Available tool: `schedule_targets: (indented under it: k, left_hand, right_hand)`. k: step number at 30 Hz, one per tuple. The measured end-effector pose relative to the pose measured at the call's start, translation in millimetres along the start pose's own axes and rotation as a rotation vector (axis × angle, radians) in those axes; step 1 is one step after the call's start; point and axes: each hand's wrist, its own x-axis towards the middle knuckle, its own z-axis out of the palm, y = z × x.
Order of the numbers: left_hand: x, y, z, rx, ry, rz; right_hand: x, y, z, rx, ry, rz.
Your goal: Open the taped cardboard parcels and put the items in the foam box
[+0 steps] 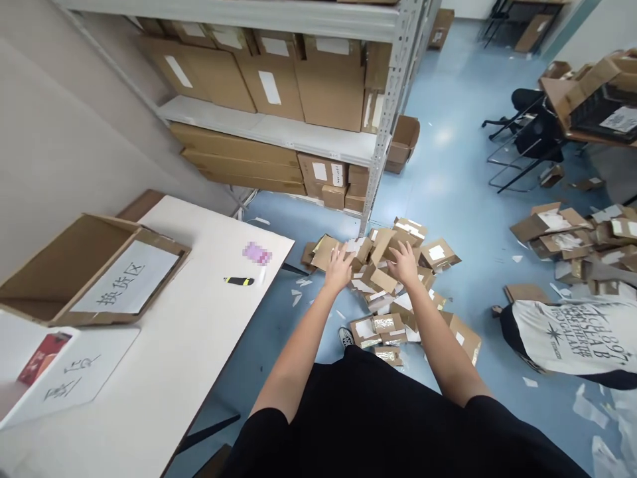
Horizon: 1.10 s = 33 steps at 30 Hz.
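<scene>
Metal shelving (pixel 279 20) stood at the far side, loaded with brown cartons that looked closed. A white table (pixel 209 332) ran along the left. Near the foot of the rack, on the blue floor, lay a loose heap of cartons (pixel 383 279), the wearer's shoe (pixel 345 337) just beside it. A second jumble of cartons (pixel 567 229) was well apart, to the right; near it a person in a pale printed shirt (pixel 572 335) bent low.

Progress, judged from the lie of things: many cartons in the near heap gaped with flaps loose, so opening looked done for those. The heap had no order to it, and nothing had been lifted from it in either hand; handling seemed unfinished.

On the table: an open box (pixel 74 259) with a handwritten sheet on its side.

Both hands were over the heap, apart from each other. Left hand (pixel 339 267): open, fingers spread, nothing gripped. Right hand (pixel 404 265): likewise open and without a grip. Contact with the flaps below could not be told.

Smallest: a black-and-yellow tool (pixel 239 281) near the table edge; paper scraps (pixel 296 295) on the floor.
</scene>
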Motion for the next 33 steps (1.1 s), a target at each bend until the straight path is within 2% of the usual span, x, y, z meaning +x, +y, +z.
schedule_targets:
  k: [4,8,11,13,17,21,25,29,33]
  left_hand:
    - [-33.8,-38.3,-12.9,-0.001,0.059,-0.153]
    - [-74.1,-71.4,-32.5,0.007,0.135,-0.305]
    - [-114.6,-97.5,-57.1,0.030,0.212,-0.406]
    - [-150.7,-115.1,-77.6,0.056,0.269,-0.482]
    - [-250.2,-145.0,-121.6,0.121,0.386,-0.664]
    - [-382.8,-160.7,-160.8,0.168,0.488,-0.889]
    - [-533.4,-154.6,-185.4,0.191,0.581,-1.139]
    - [-681.5,-122.7,-193.0,0.226,0.664,-1.396]
    - [-804.8,-69.2,-189.4,0.280,0.749,-1.656]
  right_hand:
    - [26.9,-39.5,20.6,0.073,-0.040,-0.136]
    - [56.0,-106.1,42.1,0.125,-0.072,-0.291]
    - [70.3,-175.3,57.0,0.162,-0.105,-0.426]
    - [70.6,-229.8,66.8,0.195,-0.128,-0.532]
    - [42.0,-354.4,91.2,0.275,-0.181,-0.762]
    - [-28.7,-492.0,121.0,0.344,-0.290,-0.987]
    - [-139.5,-622.3,146.3,0.393,-0.434,-1.223]
    - [-275.0,-727.2,162.5,0.466,-0.568,-1.463]
    - [-411.2,-801.4,166.8,0.537,-0.709,-1.681]
